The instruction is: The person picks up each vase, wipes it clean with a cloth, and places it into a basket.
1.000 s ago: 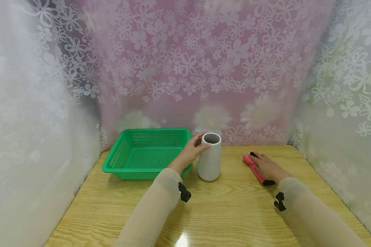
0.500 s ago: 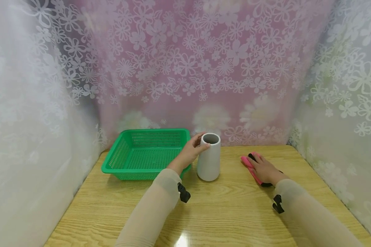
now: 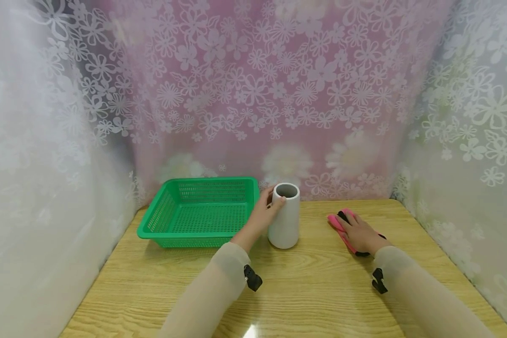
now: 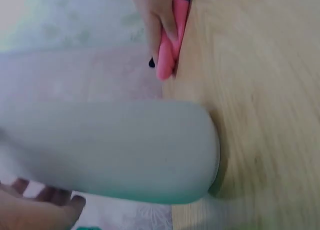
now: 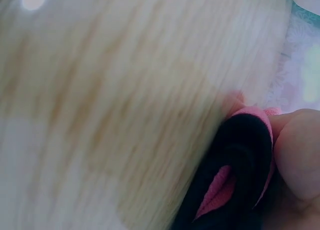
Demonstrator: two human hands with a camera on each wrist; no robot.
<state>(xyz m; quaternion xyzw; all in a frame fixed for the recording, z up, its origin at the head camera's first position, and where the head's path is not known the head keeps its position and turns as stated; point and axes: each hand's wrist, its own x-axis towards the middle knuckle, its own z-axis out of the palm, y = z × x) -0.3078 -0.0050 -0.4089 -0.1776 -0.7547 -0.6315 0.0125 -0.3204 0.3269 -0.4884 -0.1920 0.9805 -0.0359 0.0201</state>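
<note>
A tall white vase (image 3: 286,223) stands upright on the table, right of the green basket. My left hand (image 3: 263,211) is at its upper left side, thumb by the near rim and fingers behind. In the left wrist view, the fingers (image 4: 47,197) show loosely spread beside the vase (image 4: 125,150), with a gap visible between. At the right, my right hand (image 3: 360,233) holds a folded pink and black cloth (image 3: 334,221) against the tabletop, thumb and fingers straddling it. The right wrist view shows the cloth's black-edged folds (image 5: 245,140); the palm hides part of it.
The green perforated basket (image 3: 203,234) sits at the back left, just left of the vase. Wooden tabletop (image 3: 312,281) extends around the things. Floral curtains (image 3: 253,94) hang behind and at both sides of the table.
My left fingers have drawn back a little to the left from the vase's rim, while the vase stays put. My right hand has shifted slightly left, further over the cloth.
</note>
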